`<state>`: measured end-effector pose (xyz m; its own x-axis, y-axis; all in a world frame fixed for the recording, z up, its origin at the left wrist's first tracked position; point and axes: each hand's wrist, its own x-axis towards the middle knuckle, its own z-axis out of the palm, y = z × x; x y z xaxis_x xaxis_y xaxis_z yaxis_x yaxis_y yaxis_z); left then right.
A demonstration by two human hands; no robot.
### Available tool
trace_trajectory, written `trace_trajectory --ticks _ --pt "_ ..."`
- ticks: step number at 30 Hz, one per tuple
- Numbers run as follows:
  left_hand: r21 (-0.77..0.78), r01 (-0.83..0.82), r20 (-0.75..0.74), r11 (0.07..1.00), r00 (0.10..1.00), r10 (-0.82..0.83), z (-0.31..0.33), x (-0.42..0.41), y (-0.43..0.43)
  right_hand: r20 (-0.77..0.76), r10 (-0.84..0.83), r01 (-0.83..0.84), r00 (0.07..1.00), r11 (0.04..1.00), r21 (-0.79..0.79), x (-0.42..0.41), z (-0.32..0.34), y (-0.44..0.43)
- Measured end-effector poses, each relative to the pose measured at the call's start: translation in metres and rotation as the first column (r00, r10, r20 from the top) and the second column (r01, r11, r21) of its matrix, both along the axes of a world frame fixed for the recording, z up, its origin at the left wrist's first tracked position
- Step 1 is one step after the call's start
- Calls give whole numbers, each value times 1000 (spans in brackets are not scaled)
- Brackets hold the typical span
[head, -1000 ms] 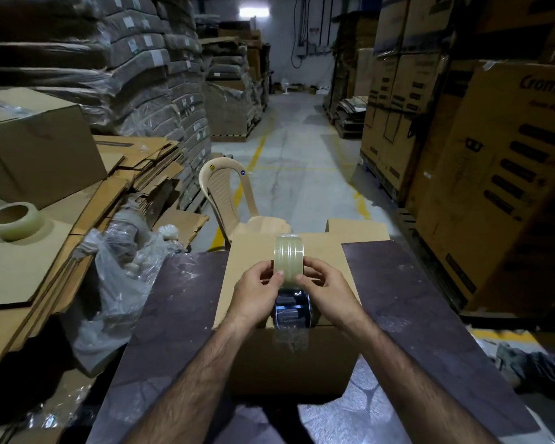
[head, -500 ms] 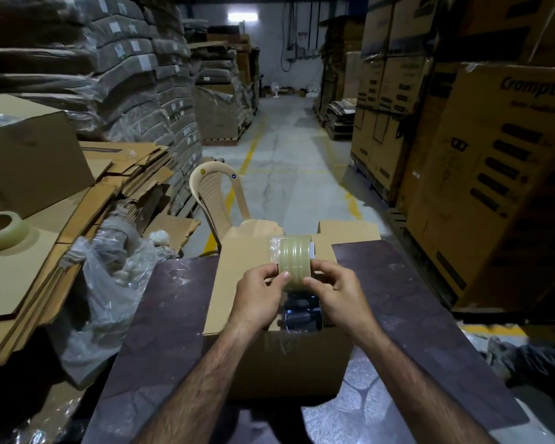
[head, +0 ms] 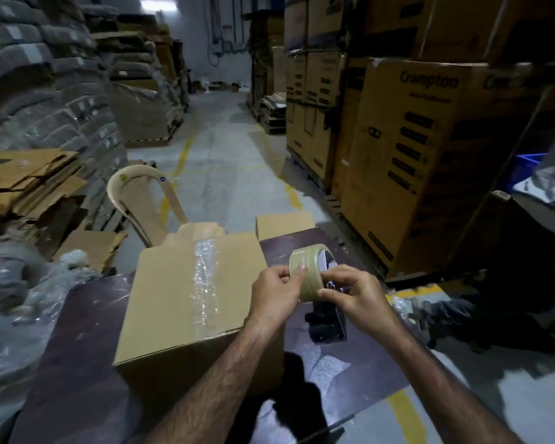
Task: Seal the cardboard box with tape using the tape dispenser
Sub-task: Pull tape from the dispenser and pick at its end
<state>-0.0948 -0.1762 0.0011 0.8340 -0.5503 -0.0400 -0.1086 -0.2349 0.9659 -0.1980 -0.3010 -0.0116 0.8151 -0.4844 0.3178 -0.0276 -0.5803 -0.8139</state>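
Dark warehouse table (head: 87, 315) held the cardboard box (head: 164, 293), its top seam taped. Beside it, left hand (head: 273, 293) and right hand (head: 353, 293) pinched the roll (head: 306, 270) on the tape dispenser (head: 327, 318), probably freeing the end.

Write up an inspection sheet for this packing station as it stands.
Surface: dark table, shiny in patches.
Job's things: cardboard box closed, with a clear tape strip along its top seam; tape dispenser to the right of the box.
Clutter: crumpled plastic wrap at the table's left edge.
Hands: left hand and right hand both pinch the tape dispenser at its roll.
Cables: cables on the far wall, too distant to detail.
Surroundings: plastic chair, flattened cardboard stack, printed cartons beside a warehouse aisle.
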Motion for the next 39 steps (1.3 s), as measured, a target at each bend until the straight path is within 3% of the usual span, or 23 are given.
trace_trajectory --ticks 8,14,16,18,21,24,26,34,39 --pt "20 -9 -119 1000 993 11 -19 -25 -57 -20 -149 149 989 989 6 -31 -26 -30" --pt "92 -64 -60 994 996 69 -37 -21 -73 56 -152 137 987 967 216 -36 -40 -43" --pt "116 -79 -83 990 993 89 -48 -17 -76 105 -315 278 943 922 269 -37 -45 -51" --pt "161 -80 -104 984 990 98 -62 -14 -78 -29 -433 422 901 858 294 -37 -58 -61" --pt "197 -96 -167 976 977 130 -85 -15 -84 -296 -306 418 905 774 476 -32 -84 -68" --pt "190 -95 -294 977 944 149 -107 -15 -90 -301 -194 350 934 670 654 -26 -99 -69" --pt "185 -108 -375 977 911 172 -121 -12 -92 -316 -187 357 930 663 658 -22 -110 -73" --pt "229 -141 -459 963 857 235 -174 5 -88 -391 -193 420 900 624 659 7 -149 -73" --pt "305 -178 -406 936 864 297 -191 8 -84 -421 -127 408 898 599 689 14 -168 -65"
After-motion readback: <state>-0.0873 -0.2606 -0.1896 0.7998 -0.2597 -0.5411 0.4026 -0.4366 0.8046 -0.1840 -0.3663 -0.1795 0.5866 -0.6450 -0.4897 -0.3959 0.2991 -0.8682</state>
